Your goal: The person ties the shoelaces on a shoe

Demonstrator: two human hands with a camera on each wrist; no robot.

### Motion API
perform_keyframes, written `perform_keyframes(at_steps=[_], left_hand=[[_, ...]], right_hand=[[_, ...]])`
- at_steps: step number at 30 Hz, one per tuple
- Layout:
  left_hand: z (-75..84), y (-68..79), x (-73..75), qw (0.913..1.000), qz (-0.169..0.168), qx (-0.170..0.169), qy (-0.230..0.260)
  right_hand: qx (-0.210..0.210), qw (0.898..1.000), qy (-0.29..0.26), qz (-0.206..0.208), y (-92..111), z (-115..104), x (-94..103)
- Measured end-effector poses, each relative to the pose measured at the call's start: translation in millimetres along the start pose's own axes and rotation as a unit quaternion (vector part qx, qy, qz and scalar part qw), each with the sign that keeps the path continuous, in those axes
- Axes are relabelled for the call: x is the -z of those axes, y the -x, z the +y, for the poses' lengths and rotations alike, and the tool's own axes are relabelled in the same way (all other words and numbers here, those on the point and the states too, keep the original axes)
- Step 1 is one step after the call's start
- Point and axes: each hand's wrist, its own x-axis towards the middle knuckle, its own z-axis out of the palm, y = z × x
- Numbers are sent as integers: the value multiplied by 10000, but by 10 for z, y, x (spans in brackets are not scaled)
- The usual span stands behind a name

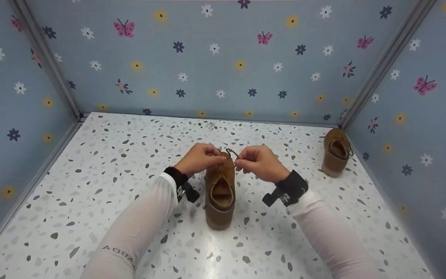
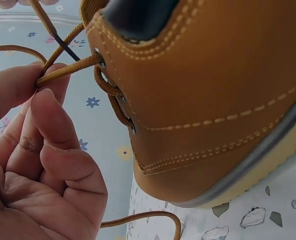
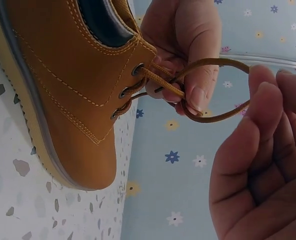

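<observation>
A tan lace-up shoe [image 1: 220, 219] stands on the speckled surface between the hands, its heel toward me and its toe away. Thumb and finger of my left hand [image 1: 199, 159] pinch the brown shoelace [image 2: 70, 70] close to the top eyelets. My right hand [image 1: 261, 162] pinches a curved length of lace [image 3: 215, 119] off to the right of the shoe, and this bows out as a loop between both hands. A dark lace tip [image 2: 67, 47] shows near the crossing in the left wrist view. One loose lace end trails below the left hand there.
A second tan shoe [image 1: 335, 164] with its own lace stands at the far right, near the right wall panel [image 1: 424, 128]. Blue panels with flowers and butterflies close off the back [image 1: 230, 81] and both sides of the white speckled tabletop [image 1: 130, 224].
</observation>
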Motion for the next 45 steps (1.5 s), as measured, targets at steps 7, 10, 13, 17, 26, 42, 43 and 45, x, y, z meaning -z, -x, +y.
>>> perform_keyframes(at_steps=[7, 10, 13, 17, 26, 42, 43, 45], left_hand=[[-15, 8, -8, 9999, 25, 6, 101], [-23, 19, -8, 9999, 18, -7, 99], [-30, 30, -4, 9999, 45, -56, 116], [-37, 33, 5, 9997, 85, -160, 152], [-80, 63, -9, 9993, 153, -217, 268], [-264, 101, -89, 9919, 462, -495, 1078], [-271, 104, -90, 9916, 484, -515, 1086], [-281, 111, -93, 9913, 514, -540, 1089]], right_hand=[[329, 9962, 803, 99, 72, -35, -117], [456, 9928, 1095, 188, 101, -35, -166], [552, 9902, 1263, 234, 117, -25, -214], [540, 9891, 1322, 367, 112, 11, -272], [283, 9889, 1276, 705, 67, 114, -386], [277, 9848, 1217, 1211, 48, 210, -544], [282, 9844, 1229, 1229, 42, 214, -549], [265, 9843, 1214, 1251, 37, 218, -555]])
